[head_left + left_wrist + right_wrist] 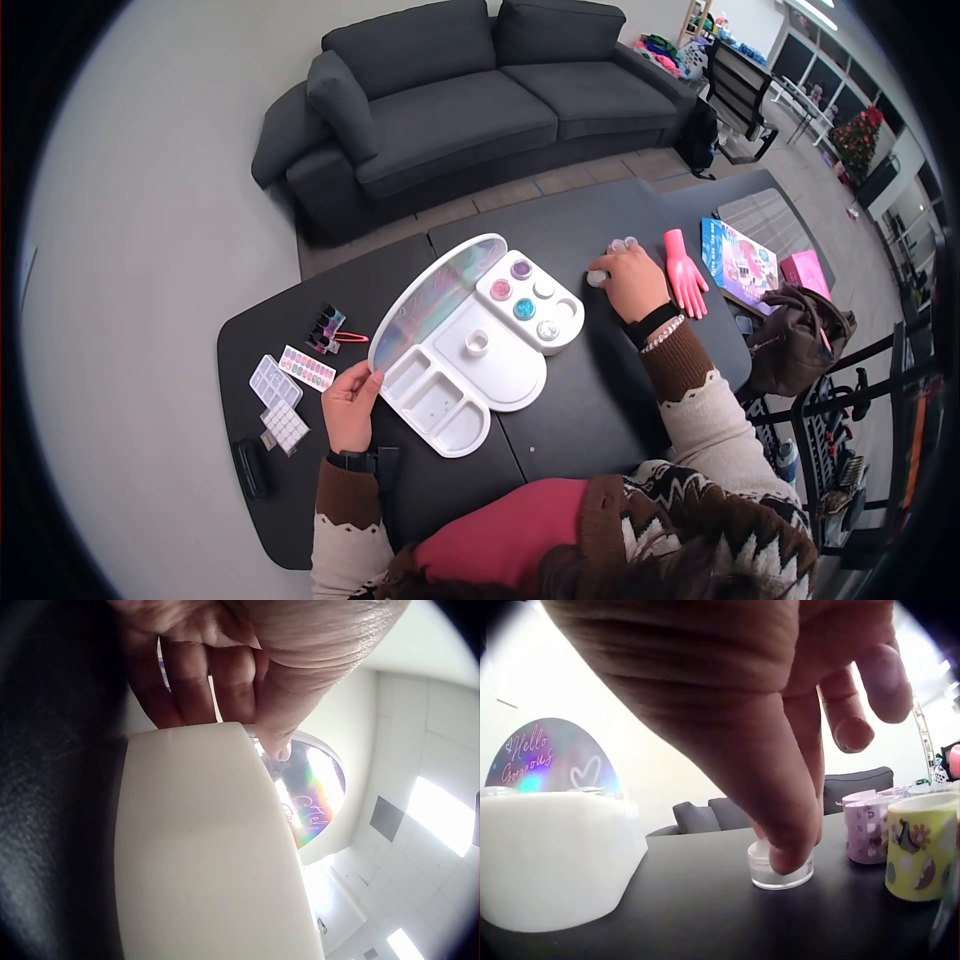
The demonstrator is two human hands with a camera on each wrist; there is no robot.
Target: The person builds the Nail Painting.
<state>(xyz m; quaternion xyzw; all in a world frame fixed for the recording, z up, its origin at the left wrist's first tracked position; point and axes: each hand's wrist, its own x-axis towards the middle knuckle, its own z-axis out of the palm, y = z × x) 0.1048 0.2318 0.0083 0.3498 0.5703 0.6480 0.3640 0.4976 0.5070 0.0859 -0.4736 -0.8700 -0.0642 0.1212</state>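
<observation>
My left hand (350, 405) holds the left end of a white organizer tray (517, 390), thumb by its iridescent backboard (440, 290) and fingers round the edge. In the left wrist view the tray's pale side (202, 847) fills the middle. To the right of the tray, my right hand (637, 285) pinches a small clear-walled pot (780, 879) between thumb and fingers, low at the black table. Glitter pots in purple (521, 269), pink (500, 289), teal (524, 309) and silver (547, 329) sit in the tray's round wells. A small white ring (476, 343) stands on its flat middle.
Beyond the right hand are a purple tape roll (866, 829), a yellow patterned one (924, 847) and a pink model hand (685, 275). A box (740, 262) and brown bag (802, 338) lie farther right. Nail sheets (307, 368) and a black case (250, 469) lie left.
</observation>
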